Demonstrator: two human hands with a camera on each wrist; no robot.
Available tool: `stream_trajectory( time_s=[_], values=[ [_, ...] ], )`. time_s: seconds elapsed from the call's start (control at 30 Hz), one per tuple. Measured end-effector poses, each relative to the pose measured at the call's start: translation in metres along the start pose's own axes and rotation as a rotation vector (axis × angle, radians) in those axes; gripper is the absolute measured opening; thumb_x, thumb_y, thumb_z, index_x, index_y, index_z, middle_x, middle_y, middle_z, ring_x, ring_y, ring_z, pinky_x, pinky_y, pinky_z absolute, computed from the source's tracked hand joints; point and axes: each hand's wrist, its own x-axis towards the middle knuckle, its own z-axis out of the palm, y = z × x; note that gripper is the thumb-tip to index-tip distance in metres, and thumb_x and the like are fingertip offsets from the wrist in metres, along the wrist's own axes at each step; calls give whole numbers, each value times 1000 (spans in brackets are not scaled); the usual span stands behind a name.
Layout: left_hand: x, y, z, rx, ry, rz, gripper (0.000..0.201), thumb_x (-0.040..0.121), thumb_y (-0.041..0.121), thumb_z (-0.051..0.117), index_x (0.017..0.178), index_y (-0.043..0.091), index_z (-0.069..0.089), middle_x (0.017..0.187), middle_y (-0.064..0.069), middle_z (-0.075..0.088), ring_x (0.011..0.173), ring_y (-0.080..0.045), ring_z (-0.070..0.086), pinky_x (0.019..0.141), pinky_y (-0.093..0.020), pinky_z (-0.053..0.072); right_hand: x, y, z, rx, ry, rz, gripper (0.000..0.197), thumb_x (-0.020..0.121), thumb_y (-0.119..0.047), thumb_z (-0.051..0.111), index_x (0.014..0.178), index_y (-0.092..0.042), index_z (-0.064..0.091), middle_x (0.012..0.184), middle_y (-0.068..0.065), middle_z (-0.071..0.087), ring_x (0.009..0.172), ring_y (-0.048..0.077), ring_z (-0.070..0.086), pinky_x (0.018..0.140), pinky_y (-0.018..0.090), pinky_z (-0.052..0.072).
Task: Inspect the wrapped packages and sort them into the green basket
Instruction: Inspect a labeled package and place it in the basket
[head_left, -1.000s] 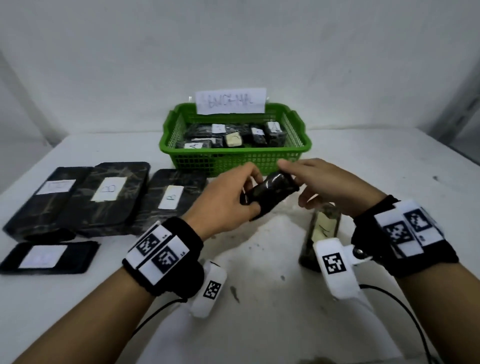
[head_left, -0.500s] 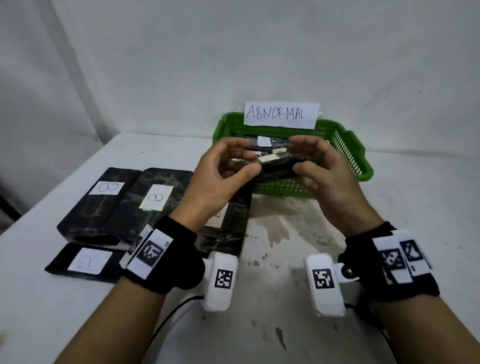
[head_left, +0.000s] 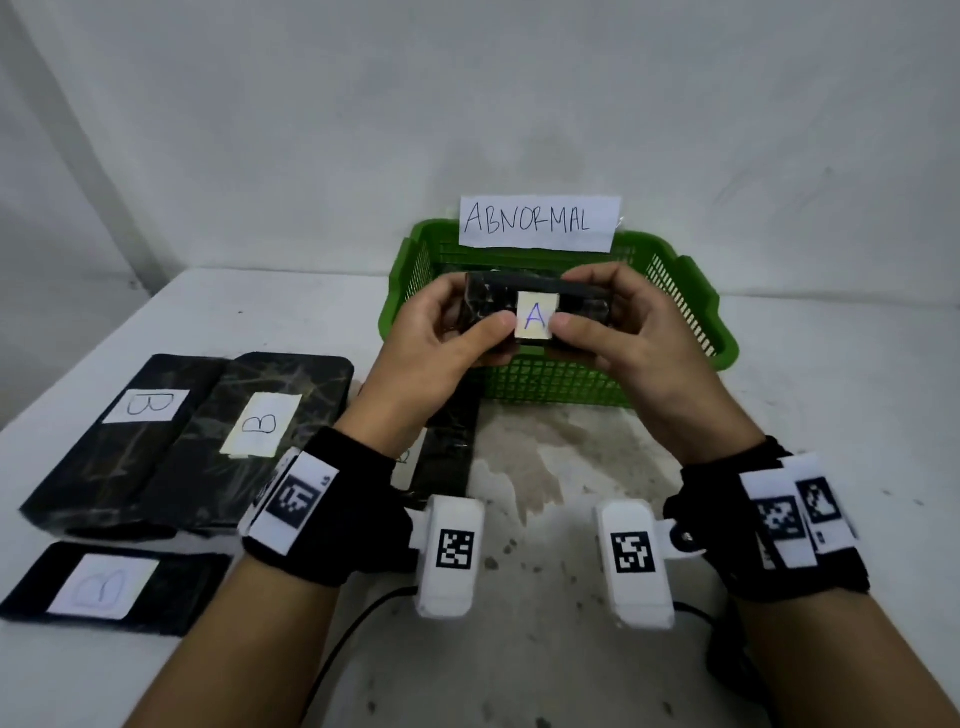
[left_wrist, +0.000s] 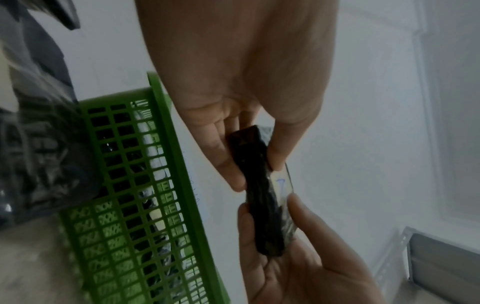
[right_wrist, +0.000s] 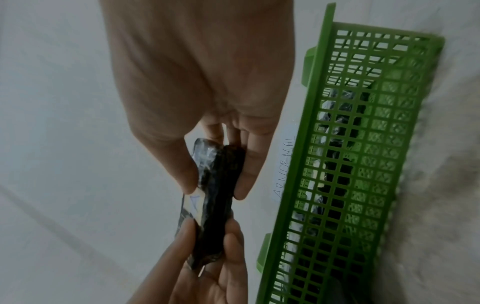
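Note:
A small black wrapped package (head_left: 491, 301) with a white label marked A is held up in front of the green basket (head_left: 691, 306). My left hand (head_left: 441, 338) pinches its left end between thumb and fingers, and my right hand (head_left: 618, 332) pinches its right end. The label faces me. In the left wrist view the package (left_wrist: 262, 185) shows edge-on between both hands beside the basket (left_wrist: 145, 185); the right wrist view shows the package (right_wrist: 221, 185) and the basket (right_wrist: 363, 164) the same way. Several wrapped packages lie inside the basket.
Larger black packages labelled B (head_left: 140, 431) (head_left: 249, 431) lie on the white table at the left, with another (head_left: 104, 587) near the front edge. One more package (head_left: 447, 447) lies under my left wrist. A paper sign reading ABNORMAL (head_left: 535, 223) stands on the basket's back rim.
Both hands have raised the small package from low over the table to in front of the basket and turned it, so the label A now faces me.

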Motion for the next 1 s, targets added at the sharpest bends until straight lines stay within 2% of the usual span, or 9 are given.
stream_trajectory(
  time_s=[0.23, 0.33, 0.43, 0.53, 0.57, 0.63, 0.73, 0.83, 1.0],
  values=[
    [-4, -12, 4, 24, 26, 58, 23, 87, 5, 71, 105, 17, 64, 96, 4, 74, 91, -10, 69, 76, -26, 56, 1, 8, 5, -40, 76, -6, 17, 84, 1, 77, 97, 3, 66, 92, 17, 70, 80, 22, 68, 69, 28, 58],
    [-5, -13, 7, 34, 33, 92, 24, 86, 3, 71, 103, 16, 61, 91, 8, 71, 87, -6, 67, 74, -24, 55, 1, 7, 5, -80, 81, -60, 19, 83, 4, 78, 83, -9, 64, 90, 19, 69, 79, 24, 68, 68, 30, 58],
    [-7, -8, 5, -19, -33, 12, 23, 88, -3, 67, 100, 16, 58, 91, 6, 68, 84, -10, 68, 69, -26, 60, 0, 6, 1, -136, 56, -97, 22, 81, 0, 80, 81, -15, 65, 88, 17, 69, 80, 26, 69, 68, 34, 59],
    [-9, 1, 3, -79, -80, -45, 19, 89, 5, 66, 101, 17, 58, 98, -1, 66, 75, -16, 69, 59, -25, 59, -2, 4, -3, -229, 14, -170, 20, 79, -12, 82, 88, -19, 66, 96, 20, 71, 92, 38, 70, 82, 49, 60],
    [-9, 4, 3, -100, -87, -44, 17, 87, 12, 68, 101, 17, 59, 100, -5, 65, 74, -18, 68, 60, -26, 59, -3, 2, -5, -260, -3, -202, 20, 80, -13, 82, 92, -18, 67, 98, 19, 71, 96, 37, 69, 86, 52, 59],
    [-10, 8, 2, -126, -85, -19, 19, 83, 22, 70, 98, 16, 60, 102, -10, 64, 80, -21, 67, 69, -29, 60, -4, -2, -8, -282, -39, -230, 24, 82, -15, 79, 102, -15, 67, 108, 14, 72, 104, 29, 70, 92, 46, 59],
    [-11, 8, 0, -102, -109, 36, 16, 84, 13, 70, 96, 17, 61, 114, -18, 62, 98, -28, 67, 87, -40, 59, -5, -6, -10, -153, -80, -96, 33, 86, -23, 74, 117, -18, 65, 123, 7, 70, 114, 18, 68, 91, 33, 59],
    [-13, 6, 0, -34, -154, 66, 24, 81, 1, 65, 97, 18, 62, 128, -20, 59, 120, -35, 58, 104, -53, 47, -4, -4, -12, -131, -57, -2, 36, 80, -25, 81, 113, -23, 66, 115, 2, 74, 108, 13, 71, 84, 29, 58],
    [-13, 4, 5, -21, -88, 48, 29, 86, -4, 67, 110, 13, 61, 110, -8, 66, 99, -15, 65, 92, -35, 54, -5, -1, -13, -198, -89, -48, 31, 77, -19, 84, 104, -22, 70, 101, -5, 75, 99, 13, 72, 82, 28, 57]
  ],
)
